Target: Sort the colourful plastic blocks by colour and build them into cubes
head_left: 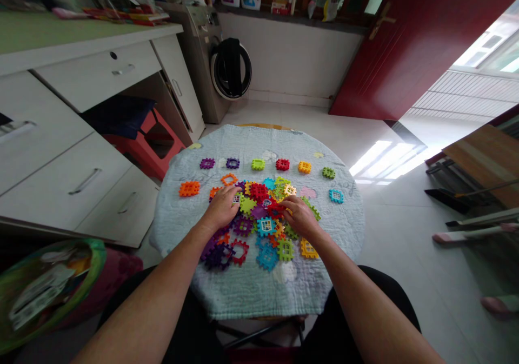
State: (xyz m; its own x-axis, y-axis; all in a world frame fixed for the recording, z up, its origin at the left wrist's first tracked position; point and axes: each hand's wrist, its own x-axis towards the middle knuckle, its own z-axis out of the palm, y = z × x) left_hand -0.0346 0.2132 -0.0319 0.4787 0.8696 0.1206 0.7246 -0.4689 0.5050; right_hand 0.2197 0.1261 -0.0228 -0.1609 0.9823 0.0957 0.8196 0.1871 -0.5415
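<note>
A heap of colourful plastic interlocking blocks with notched edges lies mid-table, several with lattice windows. My left hand (222, 208) is at the heap's left side, its fingers curled around a block with a white window (236, 198). From the right, my right hand (299, 213) reaches in with its fingertips closed on a red interlocking block (276, 209). Between the hands are a lime-green block (247, 205) and another red block (258, 192). Closer to me lie a blue block (267, 257) and a dark purple one (219, 257).
Spaced blocks curve along the far side, among them a lime one (258, 164) and a light blue one (336, 196). A pale quilted cloth (279, 299) covers the round table. A full bin (95, 266) stands left, beside white drawers (60, 174); a red stool (156, 142) sits behind.
</note>
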